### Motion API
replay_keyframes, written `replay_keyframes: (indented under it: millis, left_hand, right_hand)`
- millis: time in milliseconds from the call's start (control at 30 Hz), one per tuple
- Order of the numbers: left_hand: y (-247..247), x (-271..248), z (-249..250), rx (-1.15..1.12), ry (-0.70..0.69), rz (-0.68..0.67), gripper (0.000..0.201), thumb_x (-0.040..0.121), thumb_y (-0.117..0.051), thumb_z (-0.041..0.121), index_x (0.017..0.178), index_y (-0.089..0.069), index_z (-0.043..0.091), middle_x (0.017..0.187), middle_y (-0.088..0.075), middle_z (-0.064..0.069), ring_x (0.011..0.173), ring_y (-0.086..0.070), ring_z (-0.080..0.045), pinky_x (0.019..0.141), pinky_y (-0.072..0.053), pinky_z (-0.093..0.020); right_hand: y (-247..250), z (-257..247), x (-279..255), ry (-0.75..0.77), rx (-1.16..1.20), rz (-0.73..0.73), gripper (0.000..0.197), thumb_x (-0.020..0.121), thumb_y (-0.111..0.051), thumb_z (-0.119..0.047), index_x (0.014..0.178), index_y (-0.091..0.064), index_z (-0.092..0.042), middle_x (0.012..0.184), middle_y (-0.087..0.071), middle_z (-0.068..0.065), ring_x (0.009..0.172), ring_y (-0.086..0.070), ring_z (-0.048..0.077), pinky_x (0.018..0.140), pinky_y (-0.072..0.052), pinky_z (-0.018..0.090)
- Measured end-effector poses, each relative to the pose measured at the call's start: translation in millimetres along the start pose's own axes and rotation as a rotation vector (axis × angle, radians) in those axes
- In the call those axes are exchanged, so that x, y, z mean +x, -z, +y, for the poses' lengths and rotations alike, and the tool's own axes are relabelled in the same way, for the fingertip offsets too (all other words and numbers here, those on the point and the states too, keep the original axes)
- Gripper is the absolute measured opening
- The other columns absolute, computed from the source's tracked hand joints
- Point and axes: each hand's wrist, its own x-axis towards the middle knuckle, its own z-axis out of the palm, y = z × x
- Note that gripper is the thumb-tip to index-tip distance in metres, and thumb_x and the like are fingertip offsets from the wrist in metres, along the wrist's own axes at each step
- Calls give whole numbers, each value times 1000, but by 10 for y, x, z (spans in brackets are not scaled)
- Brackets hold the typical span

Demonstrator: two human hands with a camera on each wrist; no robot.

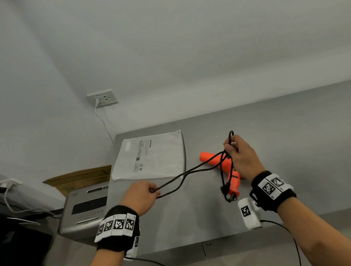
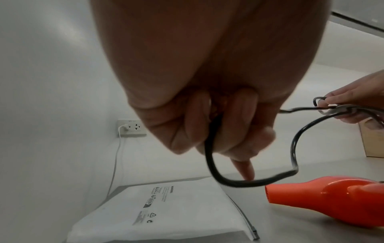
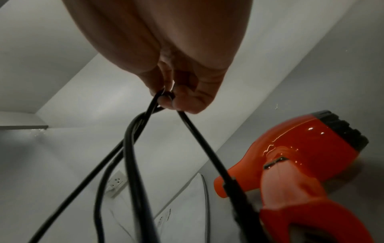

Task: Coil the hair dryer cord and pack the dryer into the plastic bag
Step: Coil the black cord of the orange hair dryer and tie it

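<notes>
right hand (image 1: 241,159) pinching bunched loops of the thin black power cord (image 1: 186,173) above the glossy orange plastic hair dryer (image 1: 217,161) lying on the grey table (image 1: 298,143), left hand (image 1: 141,196) at 8 o'clock with fingers curled round the cord's far loop, flat white plastic bag (image 1: 149,155) at 10 o'clock of the dryer

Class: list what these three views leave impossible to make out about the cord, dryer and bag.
- Bag print: too small in the head view.
- Dryer middle: hidden by the right hand, head view.
- Cord lower loops: blurred, cut by the right wrist view's bottom edge.
- Plug: indistinct everywhere.
</notes>
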Motion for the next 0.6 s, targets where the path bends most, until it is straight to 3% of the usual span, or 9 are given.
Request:
replay_keyframes:
  millis: [133, 200, 300, 367, 467, 533, 600]
  left_hand:
    - [31, -3, -18, -16, -10, 7, 28, 99, -57, 34, 75, -71, 28, 63, -73, 5, 70, -68, -7, 80, -53, -29]
    - [59, -19, 0, -116, -45, 29, 32, 100, -57, 32, 72, -72, 28, 63, -74, 6, 68, -65, -3, 81, -54, -29]
    - [84, -92, 80, -329, -102, -40, 19, 101, -57, 30, 95, -74, 26, 67, -75, 2, 55, -60, -1, 69, -56, -28]
    - [71, -141, 180, -422, -140, -89, 11, 99, -60, 29, 104, -70, 26, 72, -75, -2, 56, -62, -8, 68, -60, -35]
    - [15, -163, 408, -453, -186, -105, 25, 95, -65, 34, 120, -62, 31, 86, -76, -2, 57, -67, -12, 65, -60, -39]
    - [-20, -146, 583, -471, -193, -55, 36, 93, -67, 40, 125, -57, 27, 100, -71, 2, 57, -68, -12, 70, -61, -37]
    - [-38, -115, 718, -350, -194, 82, 39, 89, -68, 48, 118, -53, 26, 105, -64, 6, 71, -68, -12, 69, -55, -27]
  right_hand:
    - [22, 33, -16, -26, 6, -92, 11, 101, -50, -24, 95, -60, -23, 78, -60, 10, 71, -54, 31, 71, -50, 45]
    - [41, 20, -27, -49, 108, -148, 13, 101, -52, -21, 93, -61, -18, 73, -53, 8, 66, -49, 26, 67, -46, 42]
    - [95, -64, -76, -89, 325, -250, 14, 102, -50, -9, 90, -58, -9, 70, -55, 5, 61, -53, 19, 62, -47, 33]
    - [98, -141, -126, -78, 415, -328, 15, 102, -50, -6, 89, -58, -7, 70, -61, 2, 61, -56, 17, 60, -49, 28]
    - [41, -204, -160, -16, 395, -391, 12, 101, -52, -7, 94, -61, -2, 81, -62, 8, 70, -59, 19, 68, -50, 30]
    - [-13, -244, -178, 62, 321, -414, 11, 101, -52, -6, 96, -60, -1, 83, -61, 9, 75, -61, 16, 73, -48, 26]
    - [-61, -285, -210, 129, 229, -438, 12, 101, -53, -10, 91, -60, -9, 80, -62, 6, 75, -59, 12, 74, -45, 18]
